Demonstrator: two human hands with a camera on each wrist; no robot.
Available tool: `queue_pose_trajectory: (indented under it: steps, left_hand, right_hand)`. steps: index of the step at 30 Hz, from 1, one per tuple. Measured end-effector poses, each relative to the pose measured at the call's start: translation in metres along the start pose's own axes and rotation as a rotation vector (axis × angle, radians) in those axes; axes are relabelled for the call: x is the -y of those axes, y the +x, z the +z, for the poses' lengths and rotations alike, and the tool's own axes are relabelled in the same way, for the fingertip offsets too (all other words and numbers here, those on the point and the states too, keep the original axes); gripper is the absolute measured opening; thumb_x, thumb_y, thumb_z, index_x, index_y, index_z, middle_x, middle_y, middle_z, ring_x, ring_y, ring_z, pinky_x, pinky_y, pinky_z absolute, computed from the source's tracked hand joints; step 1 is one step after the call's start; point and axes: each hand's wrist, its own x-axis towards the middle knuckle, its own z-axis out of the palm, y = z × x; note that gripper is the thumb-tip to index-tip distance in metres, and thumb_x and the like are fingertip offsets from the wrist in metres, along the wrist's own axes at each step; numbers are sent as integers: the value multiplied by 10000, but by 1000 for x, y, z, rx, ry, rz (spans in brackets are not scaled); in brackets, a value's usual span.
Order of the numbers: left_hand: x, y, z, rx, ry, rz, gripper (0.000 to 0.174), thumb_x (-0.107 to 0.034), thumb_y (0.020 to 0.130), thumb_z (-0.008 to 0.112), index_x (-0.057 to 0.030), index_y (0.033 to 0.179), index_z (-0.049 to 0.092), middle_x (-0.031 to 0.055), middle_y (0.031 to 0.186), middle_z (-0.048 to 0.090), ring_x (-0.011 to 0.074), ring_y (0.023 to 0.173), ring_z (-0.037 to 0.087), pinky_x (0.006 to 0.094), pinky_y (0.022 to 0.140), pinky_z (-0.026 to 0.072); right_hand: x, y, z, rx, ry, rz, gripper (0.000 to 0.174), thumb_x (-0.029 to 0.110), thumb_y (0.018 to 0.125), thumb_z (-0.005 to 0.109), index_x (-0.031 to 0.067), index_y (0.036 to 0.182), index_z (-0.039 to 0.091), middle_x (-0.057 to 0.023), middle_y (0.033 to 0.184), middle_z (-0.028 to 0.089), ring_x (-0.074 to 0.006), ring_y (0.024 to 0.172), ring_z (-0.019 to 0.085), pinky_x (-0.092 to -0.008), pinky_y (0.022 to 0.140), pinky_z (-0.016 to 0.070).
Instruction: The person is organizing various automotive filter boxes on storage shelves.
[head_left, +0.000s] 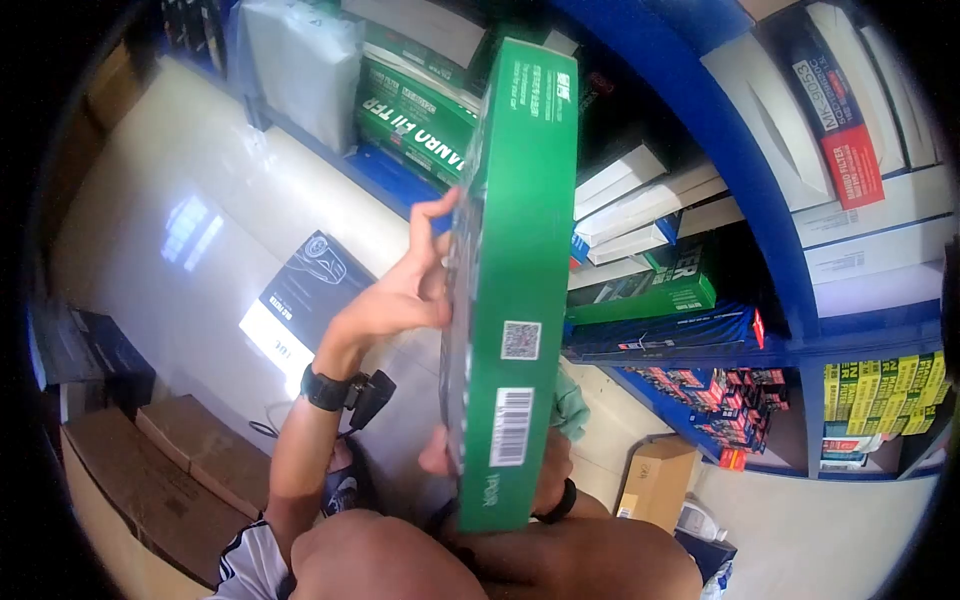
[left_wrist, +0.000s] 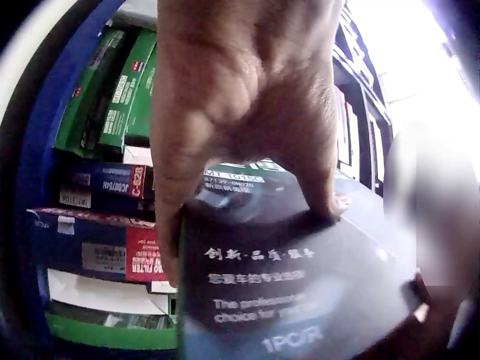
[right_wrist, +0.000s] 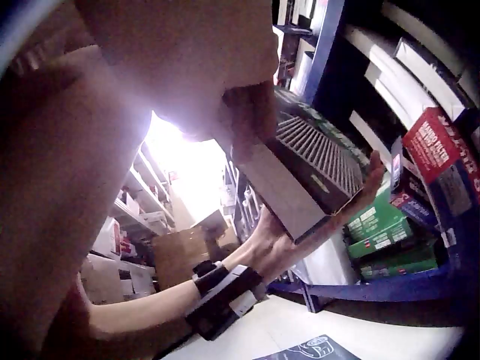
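Observation:
A green filter box [head_left: 525, 240] stands on edge before me, its narrow side with a QR code and barcode facing the head camera. My left hand [head_left: 395, 295] grips its upper part from the left. In the left wrist view, that hand [left_wrist: 244, 97] spans the dark printed face of the box [left_wrist: 262, 292], thumb and fingers on opposite sides. My right hand [head_left: 555, 475] holds the lower end, largely hidden behind the box; a fingertip shows on the left side. In the right wrist view, the right hand [right_wrist: 251, 112] is against the box [right_wrist: 289, 187], which bears a filter picture.
Blue shelves [head_left: 790, 230] packed with filter boxes curve around the right and far side. A dark flat box [head_left: 310, 285] lies on the pale floor at left. Brown cartons [head_left: 160, 490] stand at lower left, another carton [head_left: 655, 480] at lower right beside a white bottle [head_left: 700, 520].

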Motion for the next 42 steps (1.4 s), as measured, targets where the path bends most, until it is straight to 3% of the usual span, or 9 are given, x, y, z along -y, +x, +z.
queue_pose_trajectory:
  steps: [4,7,19,22,25,30,36,37,42]
  left_hand:
    - [-8,4,-14,-116,154,33,1142,-172,918,877,-211,1700,45,152,1634,406,210,1362,505,294,932,504]
    - [3,5,-32,-135,192,16,1116,-270,937,901,-188,1681,72,154,1578,429,240,1361,528,351,1032,505]
    - [39,19,-37,-218,274,29,791,-213,1035,798,-204,1564,210,135,1642,426,184,1254,618,351,1035,534]
    - [46,22,-45,-252,319,49,640,-297,1100,710,-207,1542,257,106,1556,506,171,1217,616,376,1055,533]
    - [48,34,-54,-449,556,37,382,-383,1173,553,-119,1436,472,67,1394,590,177,1163,642,375,1068,530]
    - [34,45,-45,-547,717,115,364,-330,1167,567,-39,1382,607,108,1285,667,210,1186,662,373,1064,527]
    - [25,55,-28,-524,853,238,340,-271,1145,582,-2,1329,676,134,1248,713,239,1156,690,381,1035,534]
    - [24,55,-27,-508,883,235,335,-265,1142,585,-2,1329,676,137,1238,717,242,1151,693,376,1021,535]
    - [23,56,-26,-559,985,286,343,-265,1112,638,-11,1339,675,145,1259,715,254,1133,696,368,988,537]
  right_hand:
    - [-9,20,-9,-53,-528,-250,307,222,914,798,85,1166,691,7,1128,722,-127,1061,697,-298,879,592]
    - [22,68,-28,-450,-193,-162,331,185,740,922,80,1000,746,-4,783,752,-210,535,694,-328,549,565]
    - [3,46,-31,-387,-58,233,402,200,776,956,68,1094,748,-42,1022,761,-200,803,752,-345,717,560]
    - [-10,38,-33,-416,-374,-41,236,184,853,887,106,1030,752,-41,739,749,-218,541,712,-336,532,575]
    - [-20,3,-25,-243,-57,152,359,160,799,871,155,1144,774,-32,911,783,-232,729,759,-392,638,577]
    - [-48,-46,-8,-82,75,413,651,243,637,792,301,1285,779,-8,1269,731,-319,1153,702,-493,897,494]
    - [-27,-12,-42,-17,-53,166,526,157,730,847,219,1249,782,-85,1112,761,-274,957,765,-406,807,574]
    - [-11,2,-43,-113,133,431,430,162,788,906,117,1195,776,-112,1010,774,-260,863,780,-361,774,600]
    - [-31,-24,-39,-125,150,607,302,64,951,847,-8,1226,744,-59,1086,752,-152,937,709,-297,811,576]
